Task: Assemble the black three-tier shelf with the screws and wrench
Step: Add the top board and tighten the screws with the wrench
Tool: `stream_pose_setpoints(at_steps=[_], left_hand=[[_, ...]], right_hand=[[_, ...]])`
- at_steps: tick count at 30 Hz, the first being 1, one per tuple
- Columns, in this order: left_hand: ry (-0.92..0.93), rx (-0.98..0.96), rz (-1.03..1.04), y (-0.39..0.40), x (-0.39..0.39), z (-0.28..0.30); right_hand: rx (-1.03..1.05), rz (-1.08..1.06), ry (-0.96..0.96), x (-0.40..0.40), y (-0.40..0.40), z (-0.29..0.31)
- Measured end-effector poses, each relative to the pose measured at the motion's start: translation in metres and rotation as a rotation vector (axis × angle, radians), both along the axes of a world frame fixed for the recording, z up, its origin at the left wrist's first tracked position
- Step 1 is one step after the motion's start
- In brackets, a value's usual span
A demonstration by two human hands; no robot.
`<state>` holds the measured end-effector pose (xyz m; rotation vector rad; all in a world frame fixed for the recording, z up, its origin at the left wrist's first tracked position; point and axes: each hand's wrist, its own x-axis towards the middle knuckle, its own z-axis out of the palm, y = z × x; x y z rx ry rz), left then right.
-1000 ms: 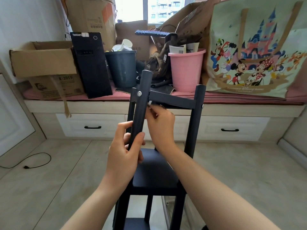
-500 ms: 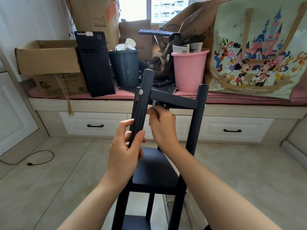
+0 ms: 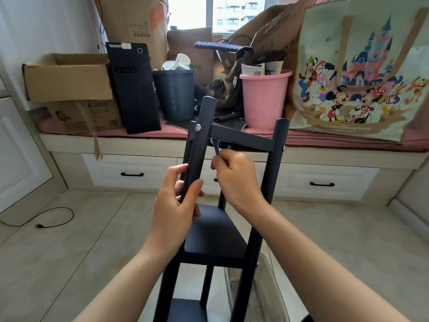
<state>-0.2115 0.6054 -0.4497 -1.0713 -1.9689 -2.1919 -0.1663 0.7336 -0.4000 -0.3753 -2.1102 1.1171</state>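
Just under the top tier of the black shelf [image 3: 216, 233], the right hand [image 3: 236, 180] has its fingers curled round the lower arm of a small metal wrench [image 3: 217, 148], whose bent upper end reaches up to the joint where the top tier meets the near left post [image 3: 199, 145]. Left of that, and lower on the same post, the left hand [image 3: 176, 205] wraps the tube with the thumb across its front and the fingers behind, steadying it.

The shelf stands upright on the tiled floor [image 3: 92, 240], directly in front of the person, with the middle tier below the hands and the bottom tier at the lower edge of the view. A silver screw [image 3: 198, 127] shows on the near left post level with the top tier, another screw head [image 3: 283, 148] on the right post, and one [image 3: 229, 146] under the top tier just right of the wrench.

The frame looks like thin painted metal tube: probably light, stiff, and rather slick, so a full wrap around a post seems a better hold than the tier edges. The wrench is small and thin; gripping it far from the screw should give the most turning force, though it may slip out if tilted.

Beyond the shelf, a pink bucket [image 3: 264, 98] and a dark bin [image 3: 174, 94] sit on the window bench.
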Motion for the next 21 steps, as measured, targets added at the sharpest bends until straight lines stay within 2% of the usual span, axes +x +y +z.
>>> stream_pose_setpoints(at_steps=[8, 17, 21], left_hand=[[-0.007, -0.006, 0.003, -0.0029, -0.0016, -0.0004], [-0.012, 0.000, 0.007, -0.0033, -0.0022, 0.0001], [-0.012, -0.001, 0.002, -0.0027, -0.0020, -0.0008]], right_hand=[[-0.098, 0.021, -0.014, 0.0001, -0.0025, 0.0054], [-0.050, 0.012, 0.046, -0.0027, -0.0031, 0.0078], [-0.096, 0.029, 0.076, -0.0075, -0.0040, 0.0079]])
